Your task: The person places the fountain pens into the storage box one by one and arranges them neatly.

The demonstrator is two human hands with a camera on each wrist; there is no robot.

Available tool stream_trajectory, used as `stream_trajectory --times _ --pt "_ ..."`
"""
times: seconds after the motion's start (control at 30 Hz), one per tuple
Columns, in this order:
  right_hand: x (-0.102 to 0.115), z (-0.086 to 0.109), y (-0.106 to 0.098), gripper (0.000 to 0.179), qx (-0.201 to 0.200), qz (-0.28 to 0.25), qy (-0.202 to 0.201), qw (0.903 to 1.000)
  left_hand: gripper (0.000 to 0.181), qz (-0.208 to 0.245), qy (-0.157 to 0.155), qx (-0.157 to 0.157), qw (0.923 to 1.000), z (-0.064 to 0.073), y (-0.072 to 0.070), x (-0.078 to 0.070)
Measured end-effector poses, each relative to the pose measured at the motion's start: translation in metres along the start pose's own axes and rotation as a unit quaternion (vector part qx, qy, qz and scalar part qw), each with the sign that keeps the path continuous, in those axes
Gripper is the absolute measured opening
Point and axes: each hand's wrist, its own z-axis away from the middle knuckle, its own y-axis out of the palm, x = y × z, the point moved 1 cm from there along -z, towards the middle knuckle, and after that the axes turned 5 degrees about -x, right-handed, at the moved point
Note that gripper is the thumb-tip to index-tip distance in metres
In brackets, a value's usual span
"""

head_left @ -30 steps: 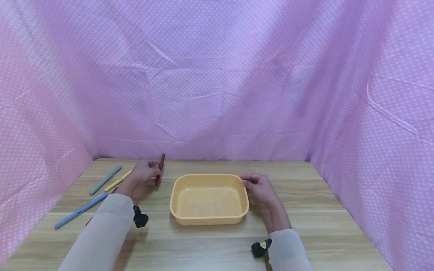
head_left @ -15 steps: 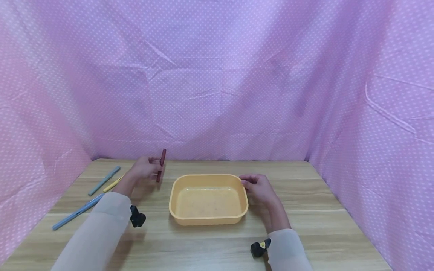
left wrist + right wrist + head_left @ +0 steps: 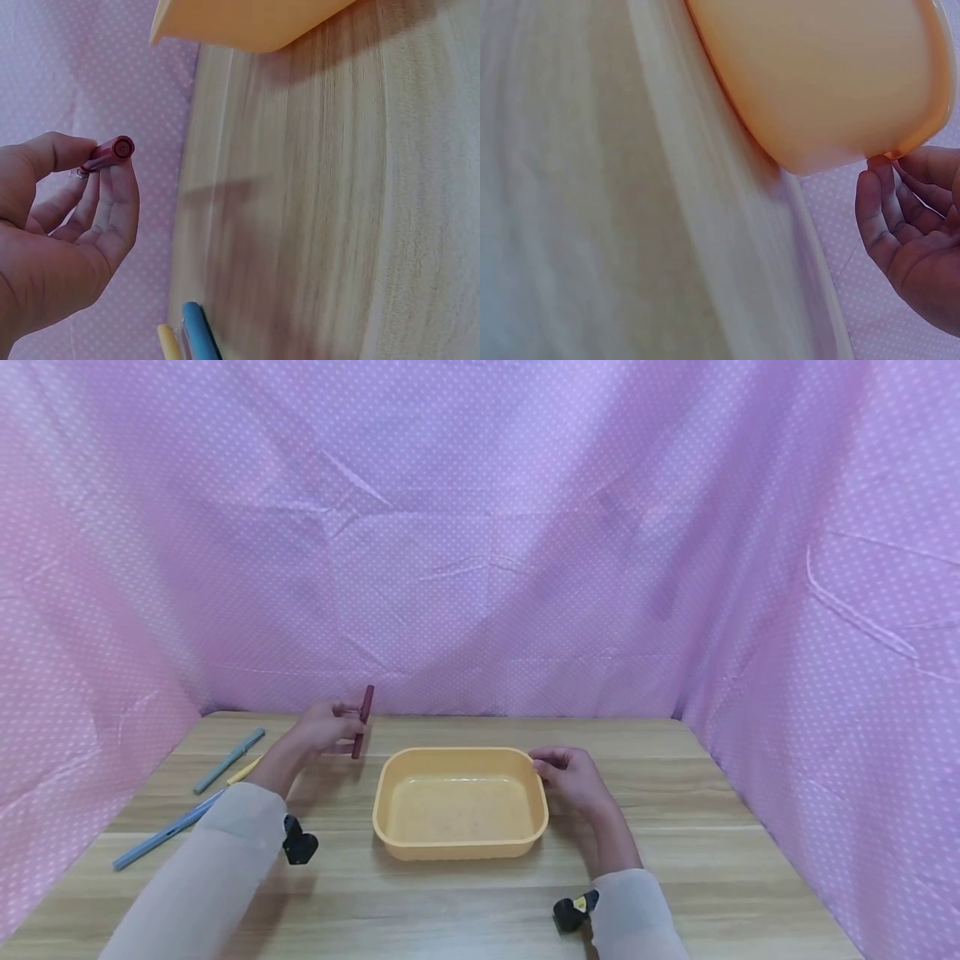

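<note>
My left hand (image 3: 322, 730) holds a dark red pen (image 3: 367, 703) above the far left of the table. In the left wrist view the thumb and fingers pinch this pen (image 3: 111, 153), its round end toward the camera. A yellow rectangular tray (image 3: 461, 845) sits at the middle, with nothing inside it. My right hand (image 3: 576, 778) pinches the tray's far right corner at the rim. The right wrist view has the thumb and fingertips on the rim of the tray (image 3: 825, 82).
On the left of the wooden table (image 3: 465, 910) lie a grey-green pen (image 3: 228, 762), a yellow pen (image 3: 244, 770) and a blue pen (image 3: 168, 833). My left sleeve (image 3: 217, 860) partly covers the blue one. Pink dotted cloth (image 3: 480, 568) hangs behind and at both sides.
My left hand has lifted the dark red pen and shifted slightly right and away. The left forearm now covers more of the yellow pen. Right hand and tray stay in place.
</note>
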Motion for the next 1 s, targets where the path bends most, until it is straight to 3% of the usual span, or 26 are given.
stream_trajectory --times 0.47,1.0 --pt "0.001 0.001 -0.003 0.021 -0.002 0.002 0.005 1.0 0.066 0.013 0.027 0.031 0.9991 0.003 0.015 -0.02" --pt "0.001 0.001 0.0 0.022 0.006 -0.003 -0.003 1.0 0.064 0.001 0.041 0.053 0.9977 0.008 0.037 -0.03"
